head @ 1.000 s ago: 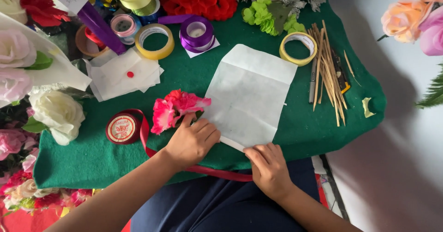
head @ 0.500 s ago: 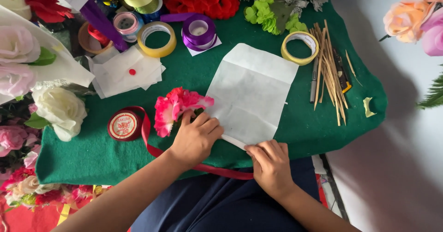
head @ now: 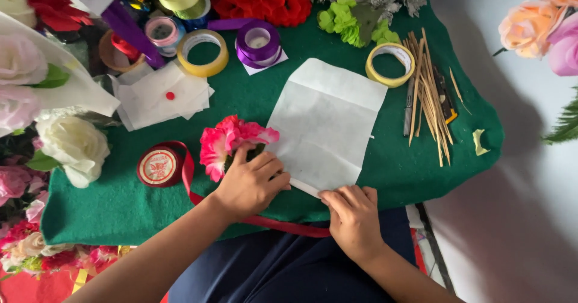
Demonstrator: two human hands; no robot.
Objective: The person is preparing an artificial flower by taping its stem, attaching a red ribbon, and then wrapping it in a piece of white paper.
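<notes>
My left hand [head: 251, 182] pinches the pink flower [head: 232, 143]; my right hand [head: 352, 215] presses flat the still-unwrapped white paper [head: 328, 125] between them.

The flower [head: 232, 143] was pink, the paper sheet [head: 328, 125] plain white, the ribbon [head: 283, 224] red, the felt cloth [head: 241, 101] dark green, the tape rolls [head: 202, 52] yellow.

Bright, even daylight, sharp through the middle.

Soft shadows fall right of the green felt cloth [head: 385, 176] onto the pale floor [head: 518, 218]; no glare. Flowers at the frame edges look slightly soft and stretched.
</notes>
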